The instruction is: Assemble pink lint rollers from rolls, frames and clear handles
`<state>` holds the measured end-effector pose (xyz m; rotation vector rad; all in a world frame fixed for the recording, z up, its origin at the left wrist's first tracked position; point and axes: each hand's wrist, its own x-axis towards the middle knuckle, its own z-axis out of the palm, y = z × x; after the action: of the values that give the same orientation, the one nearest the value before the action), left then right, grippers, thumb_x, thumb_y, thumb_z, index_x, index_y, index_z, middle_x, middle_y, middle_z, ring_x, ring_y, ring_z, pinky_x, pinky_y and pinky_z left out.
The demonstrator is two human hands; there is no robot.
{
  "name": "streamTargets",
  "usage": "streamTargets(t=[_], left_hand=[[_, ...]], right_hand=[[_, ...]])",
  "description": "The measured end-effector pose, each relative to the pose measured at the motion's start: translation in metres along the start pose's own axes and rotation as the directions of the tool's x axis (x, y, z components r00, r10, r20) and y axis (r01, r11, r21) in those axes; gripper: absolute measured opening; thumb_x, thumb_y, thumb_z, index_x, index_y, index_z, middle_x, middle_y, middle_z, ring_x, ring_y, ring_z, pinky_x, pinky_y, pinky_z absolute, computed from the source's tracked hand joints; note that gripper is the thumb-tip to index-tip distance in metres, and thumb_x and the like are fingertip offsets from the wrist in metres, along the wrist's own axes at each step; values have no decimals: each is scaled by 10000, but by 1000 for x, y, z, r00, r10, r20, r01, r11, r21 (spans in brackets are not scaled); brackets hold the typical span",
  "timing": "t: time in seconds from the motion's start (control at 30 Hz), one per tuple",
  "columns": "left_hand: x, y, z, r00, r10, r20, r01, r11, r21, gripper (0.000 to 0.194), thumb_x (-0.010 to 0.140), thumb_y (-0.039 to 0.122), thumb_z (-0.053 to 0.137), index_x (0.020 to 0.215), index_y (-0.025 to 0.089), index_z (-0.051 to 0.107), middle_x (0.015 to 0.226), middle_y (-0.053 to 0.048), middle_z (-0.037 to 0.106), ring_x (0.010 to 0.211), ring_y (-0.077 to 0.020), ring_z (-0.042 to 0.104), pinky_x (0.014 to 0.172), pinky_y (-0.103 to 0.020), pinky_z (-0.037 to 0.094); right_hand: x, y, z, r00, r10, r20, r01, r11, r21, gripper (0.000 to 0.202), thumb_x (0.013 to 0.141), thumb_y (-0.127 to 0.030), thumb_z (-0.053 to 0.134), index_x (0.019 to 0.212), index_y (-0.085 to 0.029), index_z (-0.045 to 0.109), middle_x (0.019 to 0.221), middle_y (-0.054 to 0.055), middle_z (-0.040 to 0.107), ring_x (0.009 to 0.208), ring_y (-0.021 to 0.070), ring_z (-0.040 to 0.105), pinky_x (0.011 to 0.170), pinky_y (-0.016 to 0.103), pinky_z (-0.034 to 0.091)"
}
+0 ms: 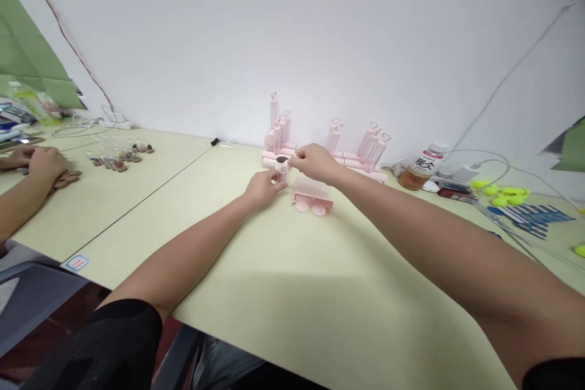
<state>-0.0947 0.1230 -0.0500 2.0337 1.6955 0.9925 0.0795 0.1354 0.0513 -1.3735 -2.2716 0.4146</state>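
Note:
My left hand (266, 188) has its fingers closed round a small pale cup-like piece (282, 166) with a dark round opening on top. Pinched at the rim of that piece, my right hand (314, 163) hides whatever small part lies between its fingertips. Just right of my left hand, a pink open case (313, 198) with two round discs at its front rests on the table. Behind both hands stand several slim pink pieces with heart-shaped loops (377, 151), among pink tubes lying flat (365, 174).
A drink bottle (423, 166), cables, a blue striped packet (532, 216) and yellow-green items (507, 193) lie at the right. On the left table (137, 195), another person's hands (43, 164) are near small brown pieces (68, 178). A white wall rises behind.

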Motion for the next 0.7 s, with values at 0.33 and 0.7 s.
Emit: streamTargets(t=[0.33,0.7], left_hand=[[3,-2,1,1000,6,-7,-6,1000,-31,210,807,397,638,827,188,643,865,-23,714,775,-191,633,691,-292,434],[1,-1,2,1000,-25,6,25,1000,-17,260,795,456,640,793,197,645,849,-15,712,716,-177,617,657,-296,416]], right_hand=[[21,-13,9,998,-57,40,66,962,-264,237,822,-328,542,630,-189,542,604,34,520,640,171,481,565,293,257],[24,-20,11,987,-2,162,55,945,-322,278,808,-406,599,641,-185,576,691,73,612,725,218,592,581,289,339]])
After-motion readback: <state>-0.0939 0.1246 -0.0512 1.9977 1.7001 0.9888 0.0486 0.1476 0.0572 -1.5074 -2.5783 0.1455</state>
